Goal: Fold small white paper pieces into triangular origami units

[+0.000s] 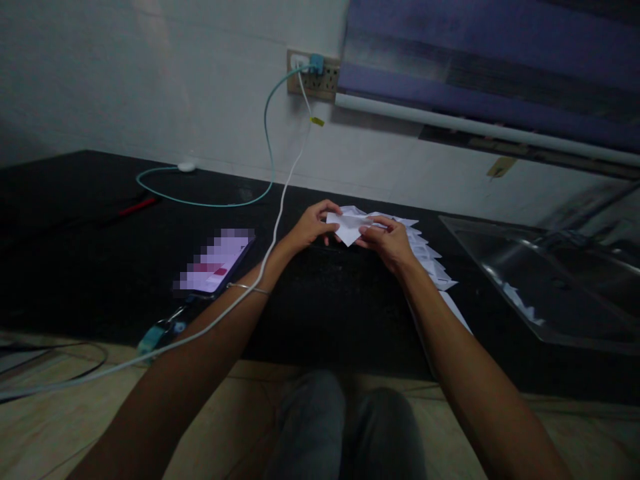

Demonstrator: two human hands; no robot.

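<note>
Between my two hands is a small folded white paper point(349, 230), its pointed corner facing down toward me. My left hand point(320, 223) pinches its left end between thumb and fingers. On the other side, my right hand point(389, 239) grips the right end the same way. Behind and to the right of my right hand lies a row of overlapping folded paper pieces point(429, 257), their tips pointing right. Partly hidden by my right forearm, a flat white sheet point(454, 310) rests at the near end of that row.
A phone point(220, 263) with a lit screen lies left on the black counter point(330, 313). A white cable point(280, 227) hangs from the wall socket point(314, 75) across my left arm. A teal cable point(215, 205) loops behind. At right is a metal sink point(500, 280).
</note>
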